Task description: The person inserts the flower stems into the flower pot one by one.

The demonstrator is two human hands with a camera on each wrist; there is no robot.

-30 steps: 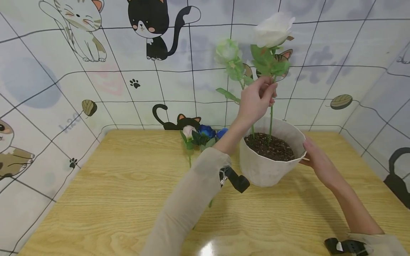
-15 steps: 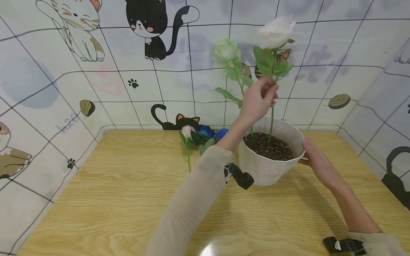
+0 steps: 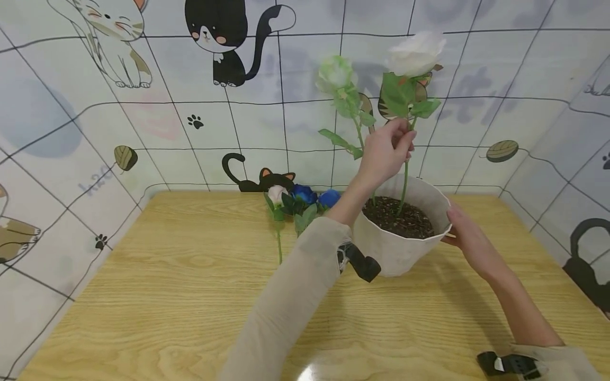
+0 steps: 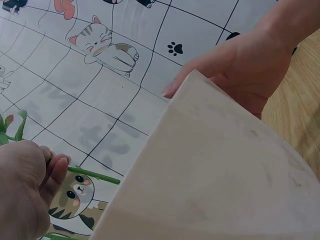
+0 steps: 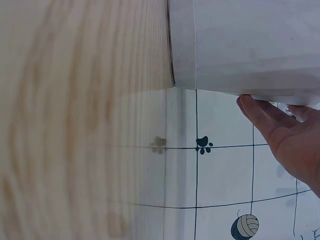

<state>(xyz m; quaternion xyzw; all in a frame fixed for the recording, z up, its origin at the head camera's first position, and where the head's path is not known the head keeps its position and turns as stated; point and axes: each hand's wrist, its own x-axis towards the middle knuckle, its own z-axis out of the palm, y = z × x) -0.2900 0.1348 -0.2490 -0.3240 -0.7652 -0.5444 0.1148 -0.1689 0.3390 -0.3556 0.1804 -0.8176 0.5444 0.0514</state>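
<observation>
My left hand [image 3: 385, 151] pinches the green stem of a white rose [image 3: 415, 53] between thumb and fingers, just below its leaves. The stem goes down into dark soil [image 3: 405, 218] inside a white fabric-like pot [image 3: 393, 259]. My right hand [image 3: 472, 238] grips the pot's right rim, thumb at the edge and fingers against the outer wall. In the right wrist view the fingertips [image 5: 245, 102] touch that wall. Beside the white rose, a pale green rose [image 3: 335, 74] stands in the same soil. Its lower stem is partly hidden by my left hand.
On the wooden table [image 3: 200, 275], left of the pot, lie a pale pink rose [image 3: 276, 196] and blue roses [image 3: 304, 194], partly covered by my left forearm. A wall with printed cats [image 3: 229, 69] closes off the back and sides.
The white rose has come down slightly and leans further right, its stem still pinched in my left hand. My right hand keeps its hold on the pot. The head view has shifted a little.
</observation>
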